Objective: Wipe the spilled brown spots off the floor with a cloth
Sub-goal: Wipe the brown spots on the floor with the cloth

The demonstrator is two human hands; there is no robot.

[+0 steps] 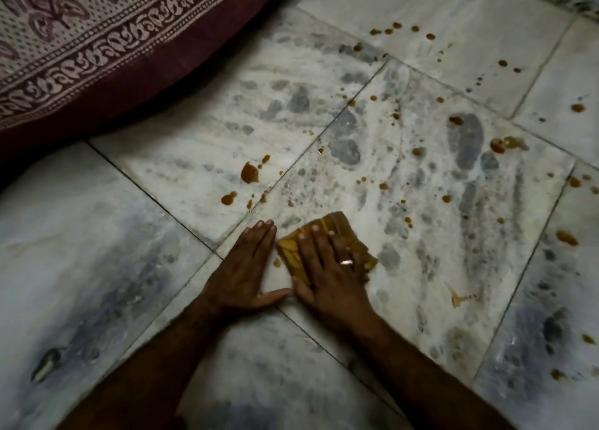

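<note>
A folded yellow-brown cloth (337, 227) lies on the marble floor (194, 157) at the centre. My right hand (330, 274), with a ring on one finger, presses flat on top of it, fingers spread. Just to its left, my left hand (243, 267) rests flat on the bare floor, fingers together, its thumb touching the right hand. Brown spots are scattered over the tiles: a large blob (250, 173) and a smaller one (229, 198) beyond my left hand, a smeared patch (505, 144) at the right, and several small drops (385, 31) at the far top.
A patterned maroon and cream bedcover (97, 40) hangs over the upper left, its edge reaching the floor. Dark grout lines cross the tiles. More brown drops (567, 237) lie along the right side, and a thin streak (460, 298) marks the tile right of the cloth.
</note>
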